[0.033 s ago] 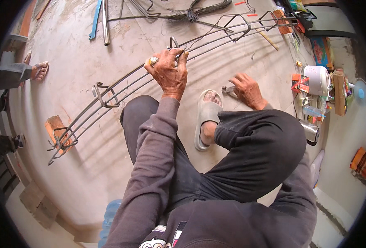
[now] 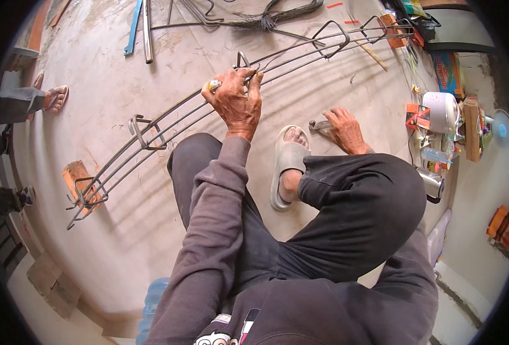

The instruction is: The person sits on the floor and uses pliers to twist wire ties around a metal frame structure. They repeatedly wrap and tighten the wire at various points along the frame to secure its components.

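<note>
You had one rebar cage (image 2: pixel 208 112) before you on the concrete, four stirrup loops (image 2: pixel 142 131) counted along it, two wooden blocks (image 2: pixel 75 175) under its left and far-right ends, one grey slipper (image 2: pixel 288 164) near you, and one blue strip (image 2: pixel 132 29) lying far left.

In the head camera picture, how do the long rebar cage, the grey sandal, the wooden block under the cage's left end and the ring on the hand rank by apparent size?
1. rebar cage, spanning most of the floor
2. grey sandal
3. wooden block, partly hidden by bars, so nearly level with the sandal
4. ring on the left hand
</note>
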A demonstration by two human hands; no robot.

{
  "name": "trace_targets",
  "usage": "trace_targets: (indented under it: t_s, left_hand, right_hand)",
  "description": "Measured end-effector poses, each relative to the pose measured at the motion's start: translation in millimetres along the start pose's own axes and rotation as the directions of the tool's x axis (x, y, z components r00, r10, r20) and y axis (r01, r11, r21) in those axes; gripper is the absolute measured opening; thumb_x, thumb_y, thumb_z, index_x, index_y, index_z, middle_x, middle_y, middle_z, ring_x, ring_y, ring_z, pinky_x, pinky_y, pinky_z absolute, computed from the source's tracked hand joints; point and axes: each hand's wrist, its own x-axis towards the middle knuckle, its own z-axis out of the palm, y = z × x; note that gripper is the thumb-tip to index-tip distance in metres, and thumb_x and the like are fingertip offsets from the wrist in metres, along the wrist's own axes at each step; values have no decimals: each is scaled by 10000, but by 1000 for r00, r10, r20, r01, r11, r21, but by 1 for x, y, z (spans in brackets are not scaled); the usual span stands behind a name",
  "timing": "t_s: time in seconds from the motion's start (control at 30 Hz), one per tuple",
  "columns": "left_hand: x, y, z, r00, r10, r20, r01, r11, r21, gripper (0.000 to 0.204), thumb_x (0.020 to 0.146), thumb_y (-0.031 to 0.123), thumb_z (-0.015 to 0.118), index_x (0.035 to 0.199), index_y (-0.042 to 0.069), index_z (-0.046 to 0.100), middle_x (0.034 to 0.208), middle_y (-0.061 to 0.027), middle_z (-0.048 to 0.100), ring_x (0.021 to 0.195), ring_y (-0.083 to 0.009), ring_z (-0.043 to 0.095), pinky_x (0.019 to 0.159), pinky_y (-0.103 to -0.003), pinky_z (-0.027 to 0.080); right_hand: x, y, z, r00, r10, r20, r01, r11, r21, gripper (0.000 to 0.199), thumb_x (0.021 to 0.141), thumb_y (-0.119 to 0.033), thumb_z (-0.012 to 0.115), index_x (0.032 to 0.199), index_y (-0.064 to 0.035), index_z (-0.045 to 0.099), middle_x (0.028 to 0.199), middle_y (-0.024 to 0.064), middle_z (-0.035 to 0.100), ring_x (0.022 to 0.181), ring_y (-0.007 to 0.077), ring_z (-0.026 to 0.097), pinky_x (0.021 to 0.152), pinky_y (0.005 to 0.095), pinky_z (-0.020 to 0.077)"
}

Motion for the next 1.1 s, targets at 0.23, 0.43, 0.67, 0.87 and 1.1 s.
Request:
trace_targets:
  t_s: [0.23, 0.43, 0.67, 0.87, 1.1]
  left_hand:
    - [1, -5, -4, 999, -42, -15, 43, 998, 35, 150, 862, 317, 778, 857, 168, 760, 872, 29, 729, 878, -177, 618, 980, -378, 277]
    - [1, -4, -6, 998, -63, 22, 64, 998, -8, 146, 850, 303, 773, 885, 164, 748, 905, -13, 715, 956, -250, 608, 985, -417, 270]
    - [3, 0, -8, 998, -35, 61, 33, 999, 32, 171, 815, 302, 816, 918, 174, 767, 917, 18, 755, 919, -180, 639, 963, -380, 305]
    - [2, -5, -18, 989, -96, 112, 86, 992, 89, 190, 770, 229, 831, 902, 161, 713, 884, 18, 745, 887, -185, 644, 941, -380, 318]
    - [4, -4, -13, 993, -72, 98, 65, 995, 74, 180, 764, 208, 824, 889, 169, 701, 876, 18, 741, 864, -194, 639, 935, -374, 324]
  right_hand:
    - [-41, 23, 98, 989, 147, -31, -150, 950, -275, 646, 927, -176, 639, 1519, -114, 388, 1282, 144, 530, 1272, 336, 469, 1024, 546, 404]
    - [-51, 40, 149, 984, 160, 75, -141, 966, -215, 543, 872, -120, 648, 1394, -56, 513, 1127, 113, 599, 1068, 314, 598, 905, 454, 482]
    - [-68, 38, 126, 886, 413, 210, -455, 859, 233, 532, 791, -67, 682, 1311, -15, 584, 997, 108, 631, 892, 311, 651, 765, 443, 530]
    - [10, 0, -75, 802, 221, 555, -543, -116, 832, 482, 748, -15, 611, 1228, 32, 636, 875, 87, 652, 679, 153, 652, 642, 306, 570]
    - [55, 10, -137, 929, -45, 367, -353, -408, 842, 580, 880, -245, 666, 1342, 84, 545, 1077, 212, 693, 1016, 295, 683, 895, 451, 569]
